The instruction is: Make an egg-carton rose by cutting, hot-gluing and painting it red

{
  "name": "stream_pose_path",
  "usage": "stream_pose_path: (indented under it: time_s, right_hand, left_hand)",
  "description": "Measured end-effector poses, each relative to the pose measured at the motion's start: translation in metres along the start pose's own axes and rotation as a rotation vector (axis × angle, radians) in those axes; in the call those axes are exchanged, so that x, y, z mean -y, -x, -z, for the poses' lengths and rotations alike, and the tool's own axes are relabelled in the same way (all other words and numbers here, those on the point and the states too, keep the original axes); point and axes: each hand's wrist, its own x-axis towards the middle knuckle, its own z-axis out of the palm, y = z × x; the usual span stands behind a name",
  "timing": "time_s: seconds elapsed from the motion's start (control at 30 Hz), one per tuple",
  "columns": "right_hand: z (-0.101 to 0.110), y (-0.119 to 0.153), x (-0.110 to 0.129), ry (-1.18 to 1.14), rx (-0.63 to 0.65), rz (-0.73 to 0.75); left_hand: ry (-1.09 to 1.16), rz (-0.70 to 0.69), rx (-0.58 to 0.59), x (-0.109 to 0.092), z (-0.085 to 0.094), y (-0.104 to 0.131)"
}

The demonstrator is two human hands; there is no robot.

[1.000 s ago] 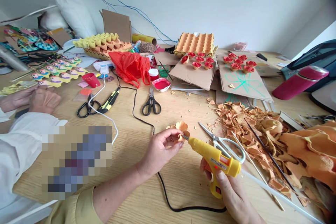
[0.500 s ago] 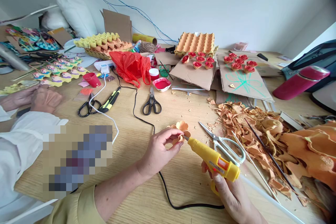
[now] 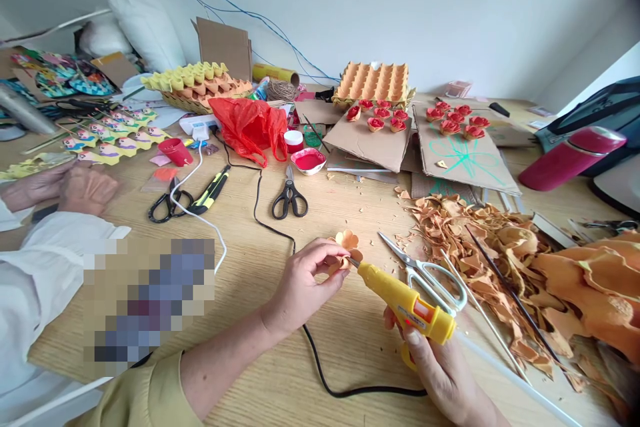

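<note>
My left hand (image 3: pixel 313 280) pinches a small orange egg-carton flower piece (image 3: pixel 341 263) between thumb and fingers, just above the table. In my right hand (image 3: pixel 435 360) is a yellow hot glue gun (image 3: pixel 407 303), with a clear glue stick (image 3: pixel 515 373) trailing out of its back. The metal nozzle points left and meets or nearly meets the held piece; I cannot tell which. Right behind my left fingertips lies an orange petal-shaped cutout (image 3: pixel 347 240). White-handled scissors (image 3: pixel 425 273) lie beyond the glue gun.
Orange carton scraps (image 3: pixel 480 247) heap at right, beside a pink flask (image 3: pixel 573 159). Red roses (image 3: pixel 453 119) stand on cardboard sheets (image 3: pixel 470 160). Black scissors (image 3: pixel 289 200) and a dish of red paint (image 3: pixel 308 160) sit ahead. A co-worker's hands (image 3: pixel 87 190) are at left. A black cord (image 3: pixel 320 373) crosses the table.
Almost nothing differs. Both my hands stay in place, the glue gun's nozzle still at the flower piece. My left hand has shifted very slightly.
</note>
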Motion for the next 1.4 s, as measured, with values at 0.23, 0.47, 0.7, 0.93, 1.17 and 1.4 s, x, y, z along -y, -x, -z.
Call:
stream_pose_path:
  time_s: [0.23, 0.47, 0.7, 0.93, 1.17, 1.4]
  right_hand:
    - [0.001, -0.001, 0.004, -0.237, -0.006, -0.099]
    - [-0.001, -0.013, 0.016, -0.521, 0.000, -0.102]
    - [0.000, -0.017, 0.018, -0.547, 0.023, -0.090]
    - [0.000, -0.012, 0.007, -0.617, 0.053, -0.133]
    - [0.000, -0.013, 0.009, -0.598, 0.061, -0.128]
    - [0.000, -0.012, 0.010, -0.581, 0.035, -0.130]
  left_hand:
    - [0.519, 0.369, 0.024, 0.008, 0.001, -0.007]
    - [1.053, 0.708, 0.160, 0.012, 0.006, -0.009]
    - [1.283, 0.890, 0.211, 0.015, 0.006, -0.006]
    - [1.286, 0.911, 0.181, 0.011, 0.005, -0.006]
    - [1.248, 0.858, 0.181, 0.014, 0.005, -0.004]
    - [1.246, 0.853, 0.199, 0.016, 0.005, -0.004]
